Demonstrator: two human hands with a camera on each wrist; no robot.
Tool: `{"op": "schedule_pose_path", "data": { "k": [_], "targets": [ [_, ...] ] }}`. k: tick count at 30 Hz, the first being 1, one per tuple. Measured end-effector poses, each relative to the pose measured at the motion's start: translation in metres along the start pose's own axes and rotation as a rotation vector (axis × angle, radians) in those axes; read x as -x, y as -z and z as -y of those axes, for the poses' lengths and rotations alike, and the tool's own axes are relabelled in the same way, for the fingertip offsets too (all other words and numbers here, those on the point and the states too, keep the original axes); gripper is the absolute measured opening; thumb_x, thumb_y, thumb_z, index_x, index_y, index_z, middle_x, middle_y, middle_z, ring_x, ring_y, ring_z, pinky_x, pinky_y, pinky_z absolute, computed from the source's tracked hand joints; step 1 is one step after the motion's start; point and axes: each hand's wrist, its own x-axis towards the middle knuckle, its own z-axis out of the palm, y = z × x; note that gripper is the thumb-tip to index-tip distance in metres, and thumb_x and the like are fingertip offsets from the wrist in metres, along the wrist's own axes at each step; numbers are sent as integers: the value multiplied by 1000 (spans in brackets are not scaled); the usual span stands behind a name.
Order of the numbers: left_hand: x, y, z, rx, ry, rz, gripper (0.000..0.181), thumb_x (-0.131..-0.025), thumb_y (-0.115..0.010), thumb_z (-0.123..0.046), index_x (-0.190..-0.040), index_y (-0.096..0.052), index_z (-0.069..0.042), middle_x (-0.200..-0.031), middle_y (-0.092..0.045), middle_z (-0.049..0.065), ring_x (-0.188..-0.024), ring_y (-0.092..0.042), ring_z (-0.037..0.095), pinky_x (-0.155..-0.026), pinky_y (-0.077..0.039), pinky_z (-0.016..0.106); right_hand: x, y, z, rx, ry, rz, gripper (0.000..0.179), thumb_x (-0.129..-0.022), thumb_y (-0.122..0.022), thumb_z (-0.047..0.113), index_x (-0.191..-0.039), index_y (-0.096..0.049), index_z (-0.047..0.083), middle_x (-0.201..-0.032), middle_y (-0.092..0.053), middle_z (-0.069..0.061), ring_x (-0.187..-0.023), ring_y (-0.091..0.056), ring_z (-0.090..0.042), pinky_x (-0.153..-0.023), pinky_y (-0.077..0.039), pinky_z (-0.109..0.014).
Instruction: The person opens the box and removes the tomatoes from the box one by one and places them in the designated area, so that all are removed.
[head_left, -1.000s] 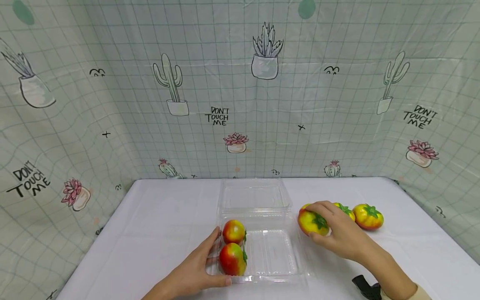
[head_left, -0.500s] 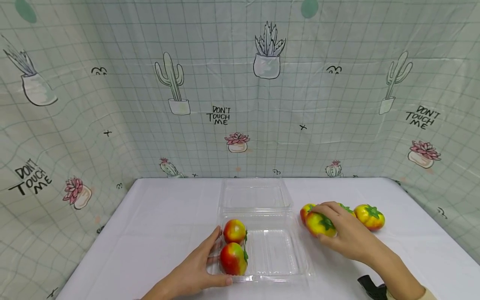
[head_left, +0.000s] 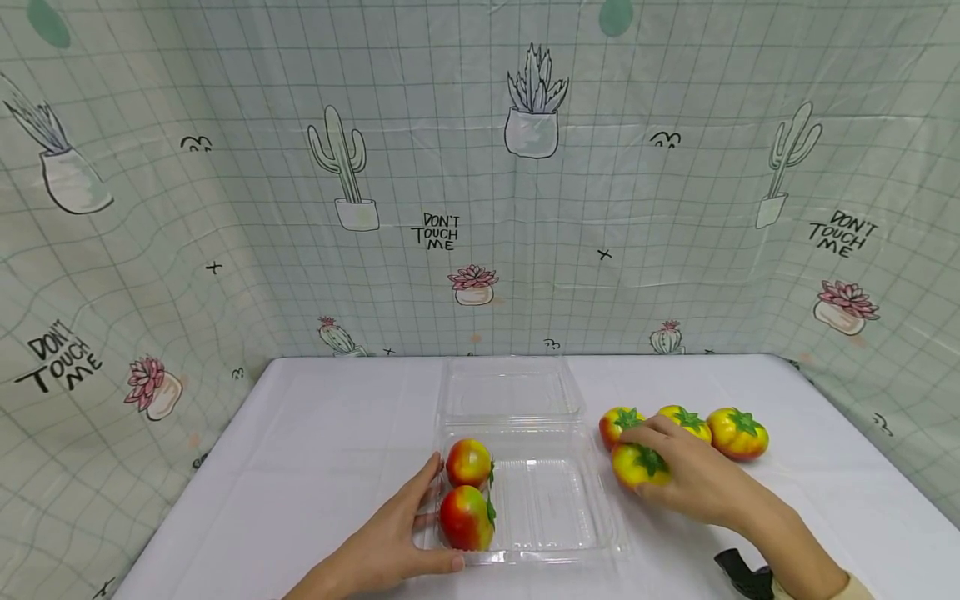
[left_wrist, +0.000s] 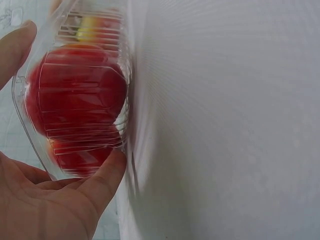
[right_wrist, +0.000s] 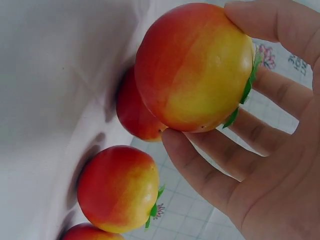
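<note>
My right hand point(head_left: 686, 467) holds a yellow-and-red tomato point(head_left: 636, 467) with a green calyx, thumb on one side and fingertips on the other. Whether it touches the table cannot be told. Behind it lie more tomatoes: one at the left point(head_left: 617, 423), one partly hidden by my fingers point(head_left: 688, 422) and one at the right point(head_left: 738, 433). A clear plastic box point(head_left: 540, 508) stands open in front. Inside, along its left side, sit two tomatoes, a far one point(head_left: 468, 463) and a near one point(head_left: 466, 518). My left hand point(head_left: 390, 533) grips the box's left end, thumb at the front rim, fingers along the wall.
The box's clear lid point(head_left: 512, 392) lies folded back behind it. White cloth covers the table point(head_left: 337, 433). A patterned curtain point(head_left: 420, 167) surrounds the back and sides. A black strap point(head_left: 742, 575) is by my right forearm.
My right hand has brought its tomato slightly right and nearer to me, uncovering the left tomato behind it. My left hand stays at the box.
</note>
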Motion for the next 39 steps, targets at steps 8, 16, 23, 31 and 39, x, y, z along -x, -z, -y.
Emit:
{"op": "schedule_pose_path", "data": {
  "k": [8,16,23,31,39],
  "targets": [
    [0,0,1,-4,-11,3,112,-75,-80,-38,-154,-6,-10,-157,-16,15,-136,-33,36,-97,-47,39,0,1,-1,16,-3,48,52,-73,-81,25,-121,-64,19,-117,-55,6,-102,-55,-14,-91,-50,-42],
    [-1,0,0,-14,-4,2,112,-75,-80,-41,-154,-7,-11,-158,-16,14,-136,-33,36,-97,-47,38,1,1,-1,17,0,92,50,-73,-81,27,-120,-64,23,-116,-55,8,-104,-53,-14,-92,-50,-42],
    [-1,0,1,-14,-4,2,113,-75,-80,-41,-154,-7,-11,-158,-16,14,-137,-33,36,-96,-47,38,1,-1,-1,12,-10,116,50,-73,-80,29,-120,-64,22,-118,-56,5,-105,-54,-16,-92,-50,-44],
    [0,0,1,-15,-10,1,112,-75,-80,-40,-154,-7,-11,-158,-15,14,-137,-33,35,-97,-47,38,1,-2,-2,30,-15,105,53,-75,-79,39,-122,-63,20,-121,-57,2,-109,-56,-21,-93,-49,-47],
    [0,0,1,-18,-12,0,112,-75,-80,-40,-154,-7,-11,-158,-15,14,-137,-32,36,-96,-47,38,1,-1,-2,31,-29,112,57,-75,-78,44,-123,-63,18,-123,-57,-1,-110,-56,-23,-94,-48,-49]
  ]
}}
